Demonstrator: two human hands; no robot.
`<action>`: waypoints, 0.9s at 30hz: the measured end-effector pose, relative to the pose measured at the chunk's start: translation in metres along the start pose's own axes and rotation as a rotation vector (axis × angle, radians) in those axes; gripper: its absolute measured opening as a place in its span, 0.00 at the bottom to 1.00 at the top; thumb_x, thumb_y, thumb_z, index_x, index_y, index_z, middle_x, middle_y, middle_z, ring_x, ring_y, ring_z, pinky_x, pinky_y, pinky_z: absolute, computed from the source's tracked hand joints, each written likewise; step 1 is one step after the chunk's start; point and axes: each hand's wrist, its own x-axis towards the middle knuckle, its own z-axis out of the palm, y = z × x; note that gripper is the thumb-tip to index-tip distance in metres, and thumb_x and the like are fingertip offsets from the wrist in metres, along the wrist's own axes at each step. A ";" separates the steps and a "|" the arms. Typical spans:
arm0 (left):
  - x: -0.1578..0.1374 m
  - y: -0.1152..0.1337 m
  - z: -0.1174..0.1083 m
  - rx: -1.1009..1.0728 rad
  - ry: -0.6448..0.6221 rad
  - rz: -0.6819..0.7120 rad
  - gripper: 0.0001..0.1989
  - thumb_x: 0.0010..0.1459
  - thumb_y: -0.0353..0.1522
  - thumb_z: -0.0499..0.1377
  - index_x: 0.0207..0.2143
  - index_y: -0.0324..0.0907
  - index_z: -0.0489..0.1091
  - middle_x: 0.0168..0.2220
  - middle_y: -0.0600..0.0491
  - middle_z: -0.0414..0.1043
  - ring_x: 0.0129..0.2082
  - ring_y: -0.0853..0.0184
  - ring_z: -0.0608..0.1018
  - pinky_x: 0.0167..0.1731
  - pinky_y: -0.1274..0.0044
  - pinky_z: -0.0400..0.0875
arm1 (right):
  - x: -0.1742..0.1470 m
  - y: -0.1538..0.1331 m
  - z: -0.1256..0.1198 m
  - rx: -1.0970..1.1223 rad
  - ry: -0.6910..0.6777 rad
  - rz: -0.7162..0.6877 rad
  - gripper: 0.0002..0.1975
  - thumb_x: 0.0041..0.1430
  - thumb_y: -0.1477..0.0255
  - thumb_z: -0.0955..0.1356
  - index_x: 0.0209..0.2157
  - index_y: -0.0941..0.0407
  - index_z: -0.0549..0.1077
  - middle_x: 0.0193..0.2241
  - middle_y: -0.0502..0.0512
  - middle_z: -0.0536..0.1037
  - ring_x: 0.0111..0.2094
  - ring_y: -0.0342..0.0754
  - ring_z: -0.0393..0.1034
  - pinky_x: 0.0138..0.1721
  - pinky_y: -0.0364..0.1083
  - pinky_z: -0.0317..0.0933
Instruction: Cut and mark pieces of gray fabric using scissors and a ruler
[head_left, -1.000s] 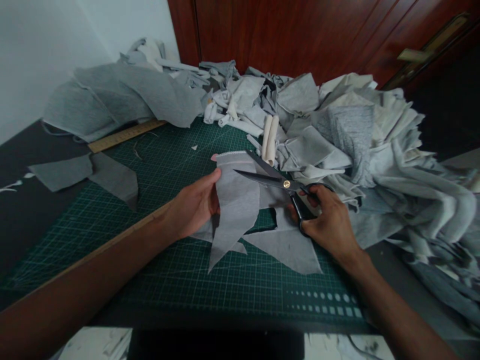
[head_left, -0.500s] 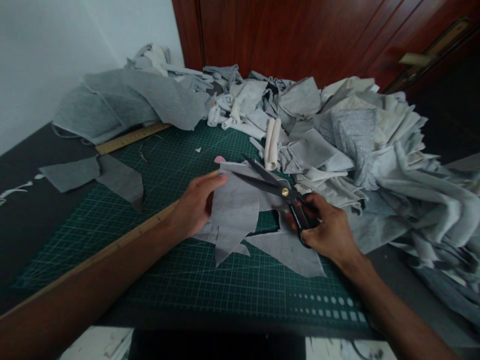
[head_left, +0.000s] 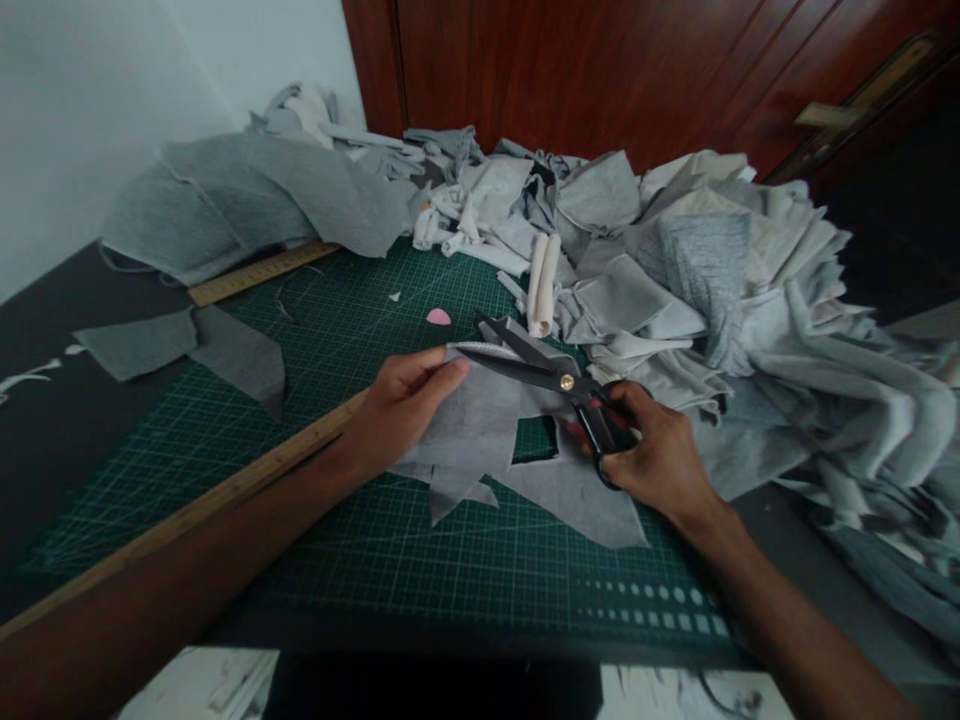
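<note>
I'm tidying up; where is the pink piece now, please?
In the head view, the pink piece lies on the green mat, just beyond the left hand and left of the scissors.

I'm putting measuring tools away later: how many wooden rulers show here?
2. The far ruler lies at the left, partly covered by grey cloth; the near ruler runs beside the left forearm. The cloth heap may hide others.

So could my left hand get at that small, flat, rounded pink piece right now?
Probably yes: the pink piece lies uncovered on the green gridded mat, just beyond the left hand, though that hand is holding thin grey fabric, likely needing release first.
</note>
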 end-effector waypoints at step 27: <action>-0.007 0.016 0.002 0.184 -0.129 0.117 0.16 0.62 0.30 0.58 0.19 0.42 0.65 0.15 0.62 0.54 0.14 0.76 0.56 0.14 0.81 0.49 | -0.003 -0.003 -0.002 -0.144 0.037 -0.139 0.12 0.52 0.69 0.72 0.39 0.55 0.71 0.27 0.50 0.77 0.24 0.49 0.73 0.26 0.44 0.61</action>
